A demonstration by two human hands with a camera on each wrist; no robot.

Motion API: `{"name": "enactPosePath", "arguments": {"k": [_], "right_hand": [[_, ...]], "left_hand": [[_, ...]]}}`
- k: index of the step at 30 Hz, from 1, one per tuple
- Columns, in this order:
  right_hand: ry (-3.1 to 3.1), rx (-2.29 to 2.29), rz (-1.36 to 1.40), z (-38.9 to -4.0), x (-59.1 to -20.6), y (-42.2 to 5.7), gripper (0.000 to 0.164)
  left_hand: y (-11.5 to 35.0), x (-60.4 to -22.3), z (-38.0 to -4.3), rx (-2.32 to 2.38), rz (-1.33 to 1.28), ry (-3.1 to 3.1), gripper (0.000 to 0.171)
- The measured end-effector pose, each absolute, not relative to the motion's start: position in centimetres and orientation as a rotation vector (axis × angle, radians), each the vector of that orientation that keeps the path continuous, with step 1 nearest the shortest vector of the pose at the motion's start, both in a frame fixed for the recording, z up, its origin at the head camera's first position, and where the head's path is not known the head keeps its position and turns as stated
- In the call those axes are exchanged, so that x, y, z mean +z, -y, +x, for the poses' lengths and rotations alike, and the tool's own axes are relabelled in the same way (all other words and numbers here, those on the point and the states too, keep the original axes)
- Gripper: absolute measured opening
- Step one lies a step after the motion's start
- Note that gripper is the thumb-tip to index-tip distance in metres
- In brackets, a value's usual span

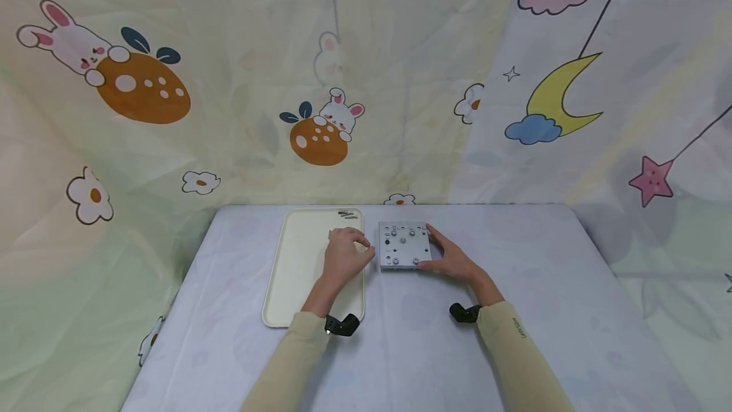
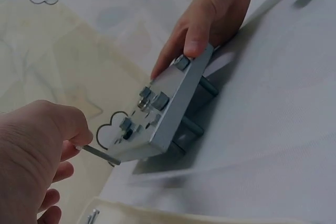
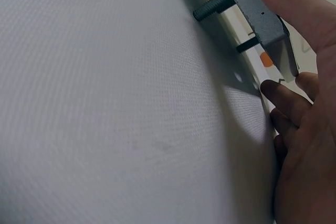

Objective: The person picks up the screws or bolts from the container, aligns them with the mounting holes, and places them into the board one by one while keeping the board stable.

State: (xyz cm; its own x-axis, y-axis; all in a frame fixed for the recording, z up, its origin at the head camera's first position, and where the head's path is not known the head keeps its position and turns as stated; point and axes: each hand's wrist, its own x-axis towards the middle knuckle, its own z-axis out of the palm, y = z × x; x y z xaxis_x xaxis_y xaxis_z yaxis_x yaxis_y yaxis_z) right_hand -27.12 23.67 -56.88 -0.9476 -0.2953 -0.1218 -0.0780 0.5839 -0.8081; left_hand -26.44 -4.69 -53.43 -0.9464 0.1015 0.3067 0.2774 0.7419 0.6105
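Note:
A square grey metal plate (image 1: 405, 245) carries several bolts, and some of their threaded ends stick out underneath in both wrist views. My right hand (image 1: 454, 262) grips its right side, thumb at the near corner and a finger at the far corner. Between thumb and forefinger my left hand (image 1: 345, 253) pinches a thin metal pin (image 2: 101, 155). The pin points at the plate's left edge in the left wrist view; whether it touches cannot be told. In the right wrist view, the plate's side (image 3: 257, 14) and a threaded bolt (image 3: 214, 4) show near my right fingers.
A cream tray (image 1: 277, 297) lies left of the plate, partly below my left forearm. Several small metal pins (image 1: 347, 214) rest at its far right corner. A white cloth covers the table (image 1: 412, 348), and a printed curtain (image 1: 246, 81) hangs behind it.

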Motion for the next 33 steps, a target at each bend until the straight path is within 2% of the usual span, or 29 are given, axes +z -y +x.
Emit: {"name": "enactPosePath", "arguments": {"k": [20,33], "right_hand": [[-2.586,-1.266,-0.299,-27.2,-56.9,-23.8,0.114],[-2.567,-1.279,-0.283,-27.1,-56.6,-23.7,0.115]], "left_hand": [[1.1,-51.0,-28.0,-0.984,-0.426,2.807,0.011],[0.1,-51.3,-28.2,-0.960,-0.430,2.848,0.008]]}}
